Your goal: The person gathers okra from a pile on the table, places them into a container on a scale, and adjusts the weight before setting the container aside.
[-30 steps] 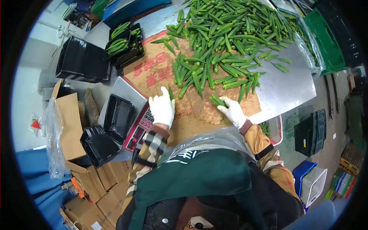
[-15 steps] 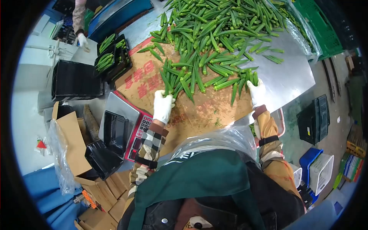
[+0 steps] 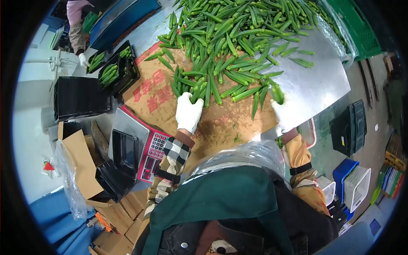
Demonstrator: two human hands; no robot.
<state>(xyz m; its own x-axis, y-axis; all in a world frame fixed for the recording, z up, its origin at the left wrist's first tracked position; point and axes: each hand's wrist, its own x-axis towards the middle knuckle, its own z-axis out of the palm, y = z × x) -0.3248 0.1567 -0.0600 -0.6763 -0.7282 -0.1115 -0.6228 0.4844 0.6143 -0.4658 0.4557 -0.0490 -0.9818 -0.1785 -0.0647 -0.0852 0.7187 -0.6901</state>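
A large heap of green okra (image 3: 238, 34) spreads over a flattened cardboard sheet (image 3: 212, 127) and the metal tabletop (image 3: 327, 80). My left hand (image 3: 188, 112), in a white glove, reaches into the heap's near-left edge, its fingers curled around several okra pods (image 3: 195, 91). At the near-right edge, my gloved right hand (image 3: 282, 112) holds okra (image 3: 277, 93) with the tips pointing away from me. How many pods lie inside the right palm is hidden.
To my left stands a red-rimmed scale (image 3: 148, 146) bearing a black tray (image 3: 124, 146). Farther off are okra-filled trays (image 3: 109, 74), with a co-worker's gloved hand (image 3: 83, 60) beside them. A green crate (image 3: 352, 25) borders the far right. Dark crates (image 3: 348, 127) stand on the floor.
My left hand has shifted right and closed on pods at the heap's edge. My right hand has drawn slightly toward me, with fewer pods showing. The co-worker's hand has moved down beside an okra tray.
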